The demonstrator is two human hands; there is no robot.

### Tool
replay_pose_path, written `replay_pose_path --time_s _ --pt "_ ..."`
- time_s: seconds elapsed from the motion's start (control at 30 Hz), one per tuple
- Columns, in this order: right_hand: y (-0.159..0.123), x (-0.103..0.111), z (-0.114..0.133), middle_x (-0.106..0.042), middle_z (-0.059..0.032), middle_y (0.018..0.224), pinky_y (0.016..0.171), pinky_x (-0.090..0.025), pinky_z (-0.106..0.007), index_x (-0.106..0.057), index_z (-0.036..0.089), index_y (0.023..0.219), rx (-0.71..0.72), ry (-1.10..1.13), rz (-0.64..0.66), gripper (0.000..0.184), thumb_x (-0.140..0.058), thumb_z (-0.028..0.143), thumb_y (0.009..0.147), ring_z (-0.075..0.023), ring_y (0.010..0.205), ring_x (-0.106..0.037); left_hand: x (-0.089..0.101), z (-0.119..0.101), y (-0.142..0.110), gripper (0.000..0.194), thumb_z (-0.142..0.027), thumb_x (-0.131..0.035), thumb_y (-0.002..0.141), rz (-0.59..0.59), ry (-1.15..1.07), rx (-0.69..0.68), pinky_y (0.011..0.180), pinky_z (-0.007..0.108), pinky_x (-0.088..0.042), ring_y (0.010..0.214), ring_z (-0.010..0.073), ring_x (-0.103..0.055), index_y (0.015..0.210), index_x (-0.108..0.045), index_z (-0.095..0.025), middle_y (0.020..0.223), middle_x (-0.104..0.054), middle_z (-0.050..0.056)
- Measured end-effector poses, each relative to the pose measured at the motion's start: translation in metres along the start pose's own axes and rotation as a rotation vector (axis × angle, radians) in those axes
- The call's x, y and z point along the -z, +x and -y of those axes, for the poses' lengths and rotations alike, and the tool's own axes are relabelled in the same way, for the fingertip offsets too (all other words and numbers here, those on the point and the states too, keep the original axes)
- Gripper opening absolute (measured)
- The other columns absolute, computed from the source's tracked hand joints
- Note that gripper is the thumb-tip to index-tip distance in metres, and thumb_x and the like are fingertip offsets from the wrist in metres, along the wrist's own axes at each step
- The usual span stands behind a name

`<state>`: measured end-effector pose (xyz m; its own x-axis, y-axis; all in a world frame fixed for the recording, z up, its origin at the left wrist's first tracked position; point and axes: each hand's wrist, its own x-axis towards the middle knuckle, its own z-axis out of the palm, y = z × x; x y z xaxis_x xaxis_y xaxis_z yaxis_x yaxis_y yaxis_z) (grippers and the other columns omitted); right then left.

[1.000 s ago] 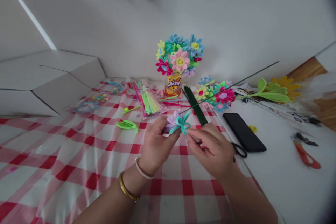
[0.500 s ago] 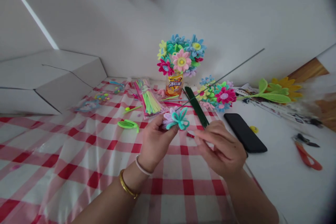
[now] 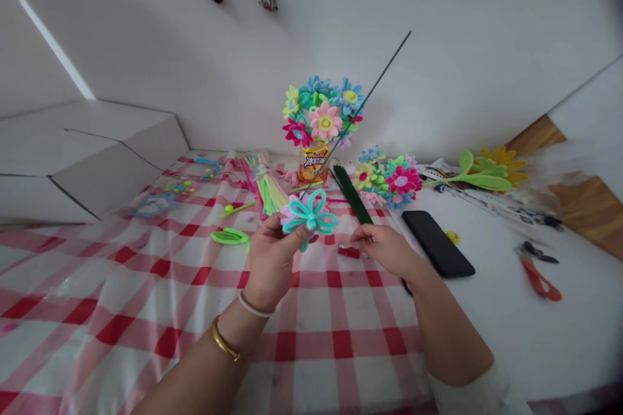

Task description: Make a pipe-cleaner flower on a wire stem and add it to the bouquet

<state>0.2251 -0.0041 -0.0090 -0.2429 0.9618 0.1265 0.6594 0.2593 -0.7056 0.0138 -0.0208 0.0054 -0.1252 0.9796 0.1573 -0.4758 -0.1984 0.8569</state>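
Observation:
My left hand (image 3: 272, 253) pinches a pipe-cleaner flower, its turquoise looped petals (image 3: 316, 215) facing me and lilac petals (image 3: 288, 209) behind them. A long thin dark green wire stem (image 3: 379, 81) rises from it, slanting up to the right. To the right, my right hand (image 3: 384, 248) is low over the tablecloth, thumb and fingers drawn together beside a small red object (image 3: 349, 251). What those fingertips hold, if anything, is too small to make out. A bundle of dark green wire stems (image 3: 353, 194) lies just beyond this hand.
Pipe-cleaner flowers (image 3: 325, 122) stand in an orange drink container (image 3: 312, 165) by the wall. More flowers (image 3: 402, 180) lie right of it. A pipe-cleaner pack (image 3: 267, 188), a bent green piece (image 3: 228, 237), a phone (image 3: 435, 243), orange-handled pliers (image 3: 539, 279) and a white box (image 3: 111, 155) surround the hands.
The flower has turned to face me more, and its stem now stands steeper. My right hand has shifted to the tabletop by the red object, its fingers lower. The whole view has swung slightly.

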Motion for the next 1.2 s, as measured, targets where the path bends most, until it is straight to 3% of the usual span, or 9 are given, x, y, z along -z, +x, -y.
replay_pose_path --time_s 0.13,0.23,0.33,0.43,0.53,0.7,0.93,1.03,1.2 --pt "0.005 -0.002 -0.001 -0.066 -0.0027 0.077 0.062 -0.047 -0.027 -0.07 0.023 0.078 0.101 -0.168 0.004 0.017 -0.055 0.017 0.074 -0.0155 0.071 -0.061 -0.001 -0.001 -0.002 0.018 -0.019 -0.073 0.06 0.062 -0.049 0.024 0.059 0.028 -0.053 0.061 0.0112 -0.059 0.075 -0.062 -0.016 0.068 -0.063 -0.002" --pt "0.006 0.001 0.007 -0.067 -0.005 0.085 0.073 -0.046 -0.032 -0.069 0.021 0.086 0.127 -0.118 -0.197 0.017 -0.055 0.023 0.078 -0.0174 0.079 -0.061 -0.001 0.0 -0.003 0.018 -0.019 -0.073 0.059 0.126 -0.055 0.066 0.059 0.028 -0.052 0.058 0.0105 -0.058 0.074 -0.063 -0.016 0.066 -0.063 -0.003" --pt "0.0 0.004 0.019 -0.065 -0.0047 0.093 0.077 -0.046 -0.032 -0.063 0.022 0.101 0.157 0.122 -0.373 0.024 -0.053 0.03 0.081 -0.017 0.086 -0.06 -0.002 0.002 -0.006 0.019 -0.021 -0.074 0.059 0.239 0.005 0.151 0.058 0.028 -0.051 0.056 0.0116 -0.058 0.073 -0.063 -0.015 0.064 -0.062 -0.002" --pt "-0.008 0.004 0.029 -0.064 -0.0039 0.091 0.071 -0.048 -0.03 -0.059 0.023 0.108 0.275 0.333 -0.338 0.03 -0.055 0.033 0.08 -0.0159 0.081 -0.059 -0.004 0.002 -0.008 0.022 -0.023 -0.075 0.057 0.325 0.111 0.222 0.053 0.025 -0.047 0.054 0.0115 -0.057 0.074 -0.063 -0.015 0.06 -0.061 -0.002" --pt "-0.012 0.001 0.036 -0.062 -0.005 0.095 0.074 -0.048 -0.031 -0.063 0.023 0.097 0.38 0.345 -0.336 0.022 -0.058 0.031 0.078 -0.0173 0.086 -0.057 -0.007 0.002 -0.009 0.022 -0.024 -0.075 0.056 0.37 0.187 0.237 0.05 0.022 -0.043 0.052 0.0098 -0.053 0.073 -0.064 -0.014 0.058 -0.06 -0.001" --pt "-0.012 -0.001 0.042 -0.062 -0.0034 0.085 0.074 -0.049 -0.032 -0.067 0.023 0.087 0.385 0.397 -0.405 0.013 -0.056 0.026 0.079 -0.017 0.086 -0.058 -0.009 0.002 -0.011 0.019 -0.021 -0.073 0.059 0.454 0.203 0.238 0.062 0.026 -0.045 0.062 0.012 -0.055 0.076 -0.066 -0.015 0.069 -0.064 0.001" --pt "-0.011 -0.006 0.037 -0.066 -0.0027 0.076 0.062 -0.05 -0.03 -0.064 0.022 0.085 0.275 0.779 -0.548 0.013 -0.061 0.031 0.076 -0.0154 0.069 -0.061 -0.01 0.001 -0.01 0.016 -0.019 -0.071 0.06 0.462 0.25 0.198 0.062 0.024 -0.044 0.063 0.0114 -0.054 0.074 -0.065 -0.015 0.068 -0.061 0.001" --pt "-0.009 -0.006 0.038 -0.065 -0.0015 0.074 0.061 -0.048 -0.029 -0.063 0.023 0.083 0.317 0.831 -0.613 0.011 -0.058 0.032 0.078 -0.0144 0.068 -0.06 -0.009 0.0 -0.01 0.013 -0.019 -0.07 0.062 0.467 0.3 0.139 0.062 0.023 -0.042 0.064 0.0111 -0.052 0.073 -0.063 -0.015 0.068 -0.059 0.0" --pt "-0.007 -0.005 0.041 -0.061 0.0 0.07 0.061 -0.047 -0.029 -0.061 0.023 0.078 0.369 0.847 -0.595 0.012 -0.053 0.032 0.082 -0.0133 0.067 -0.057 -0.003 0.002 -0.009 0.009 -0.017 -0.064 0.067 0.503 0.46 0.043 0.062 0.024 -0.041 0.066 0.0116 -0.05 0.075 -0.061 -0.015 0.072 -0.058 0.001"
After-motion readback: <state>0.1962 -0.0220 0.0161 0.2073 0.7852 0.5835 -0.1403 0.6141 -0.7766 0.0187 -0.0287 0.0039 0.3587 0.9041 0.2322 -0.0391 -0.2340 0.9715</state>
